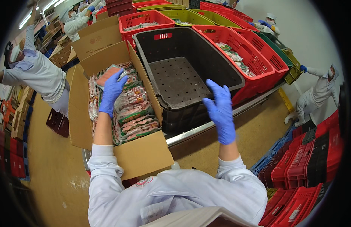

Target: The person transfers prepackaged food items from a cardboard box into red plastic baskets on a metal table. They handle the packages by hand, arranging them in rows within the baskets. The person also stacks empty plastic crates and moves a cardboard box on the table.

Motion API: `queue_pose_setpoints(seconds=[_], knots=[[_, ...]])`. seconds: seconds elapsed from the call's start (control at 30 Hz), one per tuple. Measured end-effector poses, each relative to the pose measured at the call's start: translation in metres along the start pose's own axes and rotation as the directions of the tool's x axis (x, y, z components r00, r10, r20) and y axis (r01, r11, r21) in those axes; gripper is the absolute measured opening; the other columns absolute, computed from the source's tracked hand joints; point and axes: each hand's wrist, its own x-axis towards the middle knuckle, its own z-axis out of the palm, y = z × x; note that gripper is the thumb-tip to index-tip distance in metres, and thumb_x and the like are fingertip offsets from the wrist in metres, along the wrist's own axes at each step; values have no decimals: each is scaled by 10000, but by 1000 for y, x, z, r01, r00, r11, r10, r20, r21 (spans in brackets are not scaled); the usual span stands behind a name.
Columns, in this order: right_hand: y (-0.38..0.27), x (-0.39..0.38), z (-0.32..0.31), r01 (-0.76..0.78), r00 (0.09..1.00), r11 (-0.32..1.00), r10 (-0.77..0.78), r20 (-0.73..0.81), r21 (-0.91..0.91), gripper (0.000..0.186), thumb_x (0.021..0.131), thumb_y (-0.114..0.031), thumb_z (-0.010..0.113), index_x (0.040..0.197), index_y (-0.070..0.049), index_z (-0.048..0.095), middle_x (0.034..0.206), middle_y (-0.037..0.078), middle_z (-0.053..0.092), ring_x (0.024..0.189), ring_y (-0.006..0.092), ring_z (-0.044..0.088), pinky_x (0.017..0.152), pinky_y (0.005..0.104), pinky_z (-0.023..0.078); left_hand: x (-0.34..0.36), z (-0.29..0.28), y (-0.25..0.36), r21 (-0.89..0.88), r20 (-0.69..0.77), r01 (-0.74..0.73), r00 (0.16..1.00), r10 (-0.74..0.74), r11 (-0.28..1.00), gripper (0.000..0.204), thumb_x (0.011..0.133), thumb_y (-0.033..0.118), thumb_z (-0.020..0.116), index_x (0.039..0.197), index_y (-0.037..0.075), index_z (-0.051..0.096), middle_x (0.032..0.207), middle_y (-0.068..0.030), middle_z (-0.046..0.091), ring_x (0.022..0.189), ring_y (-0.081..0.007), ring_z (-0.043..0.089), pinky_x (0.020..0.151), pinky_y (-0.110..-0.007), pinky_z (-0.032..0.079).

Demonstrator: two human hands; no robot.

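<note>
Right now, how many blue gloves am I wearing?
2: one on your left hand, which holds a flat pack over the open carton; one on your right hand, empty, near the black crate. Both show.

A flat, clear-wrapped packet of pink slices [106,76], its broad face showing, is held at the eleven o'clock part of an open brown cardboard box [79,117]. The box, flaps spread, holds similar packets [135,110] — many on edge in close rows, some green-edged. Toward two o'clock sits a deep black crate [178,78] — upright, its perforated floor exposed.
</note>
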Motion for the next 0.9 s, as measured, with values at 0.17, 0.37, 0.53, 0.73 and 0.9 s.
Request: queue_pose_setpoints(seconds=[0.17,0.37,0.53,0.73,0.9], knots=[[2,3,30,142,976,943,-184,-116,-302,300,751,-305,578,540,-114,482,512,46,421,545,222,461,611,354,324,-9,17,75,-233,-114,-261,964,241,937,365,831,210,577,1128,3,531,1063,-121,590,981,-185,553,862,-283,412],[-18,-71,-55,161,924,964,-222,-310,-210,241,729,-196,501,506,-134,436,492,33,394,530,226,423,629,340,330,-33,15,92,-249,-155,-432,901,404,867,336,833,242,571,1096,33,567,1122,-136,554,1071,-232,497,927,-306,361],[-21,-177,-136,13,870,999,5,-493,33,139,732,-204,526,652,-92,543,852,71,591,969,214,467,909,350,291,-75,51,130,-70,-166,-440,890,424,895,429,842,297,557,1185,47,492,1269,-189,413,1227,-316,328,1008,-350,267],[25,-326,-162,-264,642,494,731,-232,828,570,634,-41,541,1180,-71,383,1099,136,502,974,249,531,819,317,422,-100,78,158,-229,-391,-192,916,90,954,782,720,419,664,1267,-40,343,1295,-278,322,1242,-348,287,1019,-371,251],[6,-424,-132,-497,256,123,967,10,859,359,625,5,511,984,20,497,781,109,557,671,215,600,564,280,481,-155,78,208,-179,-83,-340,940,330,923,722,631,176,651,1274,8,368,1292,-190,394,1251,-323,286,1045,-384,204]])
